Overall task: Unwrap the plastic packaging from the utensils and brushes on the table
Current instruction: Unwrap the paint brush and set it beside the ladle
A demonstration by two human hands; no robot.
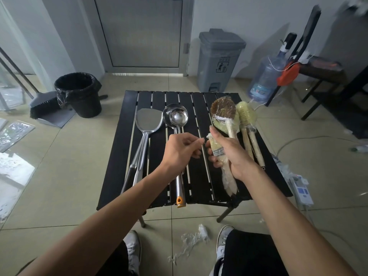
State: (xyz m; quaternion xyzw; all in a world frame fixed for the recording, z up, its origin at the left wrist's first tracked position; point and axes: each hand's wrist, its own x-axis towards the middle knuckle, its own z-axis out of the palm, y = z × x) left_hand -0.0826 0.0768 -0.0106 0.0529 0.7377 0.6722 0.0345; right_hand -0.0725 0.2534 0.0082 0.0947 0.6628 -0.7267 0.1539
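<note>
My right hand [229,154] grips a small flat paintbrush [216,149] still wrapped in clear plastic, held above the black slatted table [201,176]. My left hand [182,149] is just left of it, fingers pinched together near the brush tip; whether it holds plastic film is unclear. Two wrapped round brushes lie on the table's right side, a brown one [223,110] and a pale yellow one [246,114]. A steel spatula [148,120] and two nested steel ladles [176,117] lie bare on the left half.
Crumpled plastic wrap [191,242] lies on the tiled floor between my shoes. A black bin [79,94] stands back left, a grey pedal bin [219,60] behind the table. A water jug [266,76] and a power strip [302,192] are on the right.
</note>
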